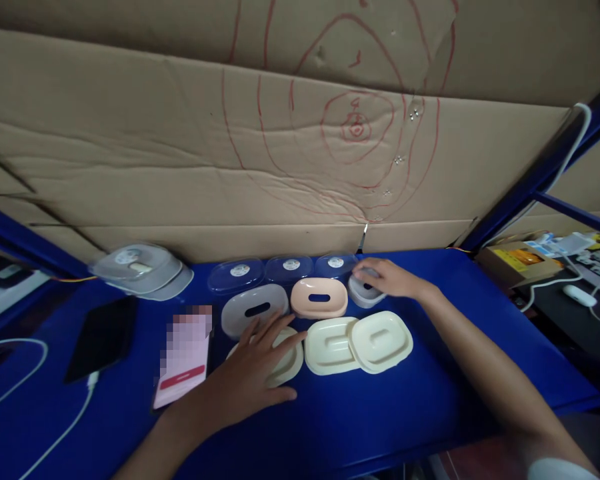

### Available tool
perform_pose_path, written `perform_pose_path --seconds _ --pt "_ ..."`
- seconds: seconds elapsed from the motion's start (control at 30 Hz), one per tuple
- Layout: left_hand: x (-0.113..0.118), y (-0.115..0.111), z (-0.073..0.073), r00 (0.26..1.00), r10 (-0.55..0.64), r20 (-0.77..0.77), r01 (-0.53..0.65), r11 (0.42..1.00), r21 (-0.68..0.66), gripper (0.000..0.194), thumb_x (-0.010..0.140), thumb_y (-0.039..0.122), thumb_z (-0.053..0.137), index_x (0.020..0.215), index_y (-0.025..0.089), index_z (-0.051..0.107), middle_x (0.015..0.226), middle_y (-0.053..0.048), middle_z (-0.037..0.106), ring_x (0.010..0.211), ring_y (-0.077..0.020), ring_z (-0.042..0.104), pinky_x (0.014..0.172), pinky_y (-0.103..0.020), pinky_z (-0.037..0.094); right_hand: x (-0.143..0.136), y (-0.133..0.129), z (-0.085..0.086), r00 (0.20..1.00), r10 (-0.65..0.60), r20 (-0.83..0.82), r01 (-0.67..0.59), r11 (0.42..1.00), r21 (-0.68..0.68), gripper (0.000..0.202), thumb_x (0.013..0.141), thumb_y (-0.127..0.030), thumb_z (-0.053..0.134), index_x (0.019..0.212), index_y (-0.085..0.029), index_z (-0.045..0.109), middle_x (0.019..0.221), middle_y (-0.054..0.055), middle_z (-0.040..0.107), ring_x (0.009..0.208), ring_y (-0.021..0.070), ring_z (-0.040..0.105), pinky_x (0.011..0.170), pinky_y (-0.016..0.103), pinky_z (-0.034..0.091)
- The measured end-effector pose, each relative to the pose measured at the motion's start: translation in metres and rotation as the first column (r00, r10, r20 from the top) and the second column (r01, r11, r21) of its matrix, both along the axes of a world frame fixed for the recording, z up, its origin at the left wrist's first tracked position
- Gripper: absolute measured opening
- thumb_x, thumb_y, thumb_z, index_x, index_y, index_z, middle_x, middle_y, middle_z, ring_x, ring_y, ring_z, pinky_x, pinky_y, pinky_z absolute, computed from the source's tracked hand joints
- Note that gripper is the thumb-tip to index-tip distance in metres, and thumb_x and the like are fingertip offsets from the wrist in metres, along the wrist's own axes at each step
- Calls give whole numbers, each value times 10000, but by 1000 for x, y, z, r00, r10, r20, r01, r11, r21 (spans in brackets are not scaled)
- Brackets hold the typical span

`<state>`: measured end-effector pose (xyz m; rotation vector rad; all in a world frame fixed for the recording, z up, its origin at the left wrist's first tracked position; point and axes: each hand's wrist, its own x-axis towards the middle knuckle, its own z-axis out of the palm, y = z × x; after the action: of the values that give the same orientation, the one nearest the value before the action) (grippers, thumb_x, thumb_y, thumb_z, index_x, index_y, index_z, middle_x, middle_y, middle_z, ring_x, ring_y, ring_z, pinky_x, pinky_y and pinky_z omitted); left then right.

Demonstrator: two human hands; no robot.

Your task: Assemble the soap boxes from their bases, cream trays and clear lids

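My left hand (260, 360) lies with spread fingers over a cream oval tray (291, 357), its fingertips near the lower edge of a grey-white oval piece (240, 313) with a slot. My right hand (384, 277) has its fingers curled over the far rim of a small grey oval piece (366, 293). Between them sits a pink oval piece (310, 303) with a slot. Two more cream trays (325, 360) (381, 341) overlap in front. Behind stand three clear lids (230, 283) (283, 275) (330, 272) with round stickers.
Stacked clear lids (155, 273) stand at the back left of the blue table (360, 413). A lit phone (187, 360), a black device (103, 337) and a white cable (65, 433) lie left. Cardboard (155, 153) rises behind. An open box (520, 263) stands beyond the right frame.
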<state>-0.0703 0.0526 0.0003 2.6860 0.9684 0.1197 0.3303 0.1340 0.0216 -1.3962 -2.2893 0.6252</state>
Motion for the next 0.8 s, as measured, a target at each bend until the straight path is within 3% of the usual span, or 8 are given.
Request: perform_pose_path --seconds 0.1,0.17,0.27,0.4,0.57,0.8 --pt "0 -2 -2 1000 2 -15 -2 1000 -1 943 869 523 860 1676 403 386 1801 -116 285 1662 -453 220 1275 -786 231 5 -39 -16 999 -40 26 36 990 134 424 1073 -503 572 1398 -258 693 1534 146 650 1488 347 557 1260 617 388" --pt "0 -2 -4 1000 3 -3 -3 1000 9 928 876 499 858 1672 407 391 1798 -105 301 1667 -445 207 1284 -769 236 6 -51 -26 998 -56 39 47 977 206 456 1084 -493 555 1475 -274 639 1606 159 584 1540 339 506 1262 613 407" --pt "0 -2 -6 1000 0 7 0 1000 12 910 889 459 850 1673 404 391 1786 -94 335 1671 -426 207 1296 -727 270 5 -51 -34 997 -56 50 43 971 234 464 1090 -493 541 1487 -270 629 1615 170 573 1535 340 517 1241 606 454" --pt "0 -1 -3 1000 -14 -1 14 1000 4 859 910 455 825 1662 402 413 1764 -87 384 1675 -407 207 1298 -713 278 1 -43 -37 996 -77 48 63 966 249 459 1097 -493 525 1481 -261 624 1628 173 558 1552 342 495 1262 626 427" --pt "-1 -2 3 1000 -3 -21 3 1000 -2 819 929 415 798 1656 407 421 1803 -90 285 1676 -414 188 1295 -755 204 2 -45 -39 993 -89 72 70 970 233 477 1114 -498 487 1499 -238 598 1655 180 523 1585 324 450 1291 608 390" --pt "6 -3 8 996 26 -81 -31 998 -58 791 911 378 822 1625 374 482 1690 -94 505 1671 -429 196 1284 -801 128 -4 -50 -40 991 -134 1 131 967 219 457 1089 -515 523 1446 -257 647 1629 154 562 1564 339 471 1272 631 376"
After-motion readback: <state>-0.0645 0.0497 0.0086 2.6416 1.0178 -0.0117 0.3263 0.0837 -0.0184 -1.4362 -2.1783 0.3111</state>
